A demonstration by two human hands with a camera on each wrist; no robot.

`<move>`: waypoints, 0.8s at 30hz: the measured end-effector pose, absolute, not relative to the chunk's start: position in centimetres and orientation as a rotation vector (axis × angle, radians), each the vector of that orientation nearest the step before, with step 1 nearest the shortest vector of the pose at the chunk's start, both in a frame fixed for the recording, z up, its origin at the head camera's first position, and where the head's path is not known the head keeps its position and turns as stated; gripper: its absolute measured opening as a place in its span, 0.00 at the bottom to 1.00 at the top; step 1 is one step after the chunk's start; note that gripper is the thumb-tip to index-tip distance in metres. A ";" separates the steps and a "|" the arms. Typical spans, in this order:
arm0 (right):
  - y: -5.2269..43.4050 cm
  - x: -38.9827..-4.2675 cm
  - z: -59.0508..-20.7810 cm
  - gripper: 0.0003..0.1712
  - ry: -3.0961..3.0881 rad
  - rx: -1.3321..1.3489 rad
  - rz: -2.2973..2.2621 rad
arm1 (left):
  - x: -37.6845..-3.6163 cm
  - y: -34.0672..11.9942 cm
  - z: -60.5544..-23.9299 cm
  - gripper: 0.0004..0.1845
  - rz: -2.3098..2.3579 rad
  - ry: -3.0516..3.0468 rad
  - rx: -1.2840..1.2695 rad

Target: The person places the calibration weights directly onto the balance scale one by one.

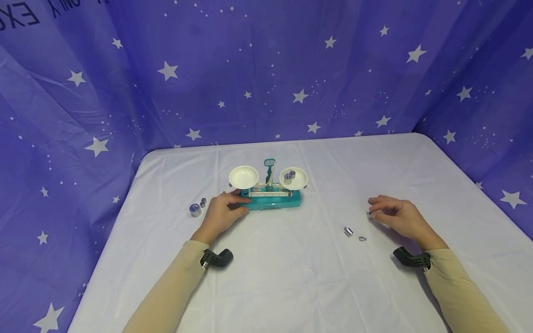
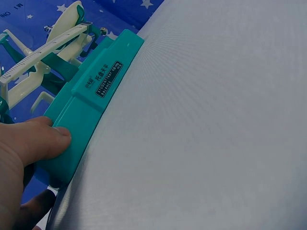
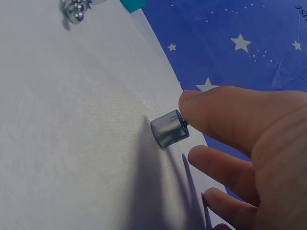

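A turquoise tray balance [image 1: 272,202] with two white pans stands on the table. My left hand [image 1: 220,212] grips the left end of its base, with the thumb [image 2: 50,139] on the front face and the other fingers partly hidden behind. The left pan [image 1: 244,177] is bare, while two metal weights [image 1: 288,176] sit in the right pan [image 1: 300,179]. Over at the right, my right hand [image 1: 397,218] pinches a small cylindrical metal weight [image 3: 169,128] by its knob, close over the cloth. The remaining fingers are spread below it.
Just left of my left hand are a large metal weight [image 1: 195,210] and two small ones [image 1: 203,203]. Between the balance and my right hand lie a weight [image 1: 348,231] and a smaller one [image 1: 362,238], both on their sides. A starry purple curtain [image 1: 250,69] hangs behind the white-covered table [image 1: 283,277].
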State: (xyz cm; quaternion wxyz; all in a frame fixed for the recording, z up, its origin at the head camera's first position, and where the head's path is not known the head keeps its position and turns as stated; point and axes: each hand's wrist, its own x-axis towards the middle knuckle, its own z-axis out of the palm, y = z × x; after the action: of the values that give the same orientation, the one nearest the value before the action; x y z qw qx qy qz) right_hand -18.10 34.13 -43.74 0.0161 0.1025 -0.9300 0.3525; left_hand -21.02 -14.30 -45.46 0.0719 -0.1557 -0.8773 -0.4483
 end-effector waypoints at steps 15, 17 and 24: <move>33.9 -18.0 -44.1 0.07 -2.861 0.343 1.072 | -21.0 -14.4 -45.5 0.11 -1.334 -2.634 -0.485; 34.0 -18.0 -44.1 0.07 -2.868 0.338 1.071 | -21.0 -14.4 -45.5 0.11 -1.336 -2.636 -0.483; 34.0 -18.1 -44.1 0.07 -2.898 0.301 1.030 | -21.0 -14.5 -45.5 0.11 -1.342 -2.634 -0.485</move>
State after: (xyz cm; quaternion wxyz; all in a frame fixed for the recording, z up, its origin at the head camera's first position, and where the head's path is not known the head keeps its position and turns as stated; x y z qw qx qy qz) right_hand -18.06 33.97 -44.12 0.0258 0.0974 -0.9375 0.3332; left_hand -20.98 -14.45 -45.50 0.0728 -0.1615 -0.8770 -0.4467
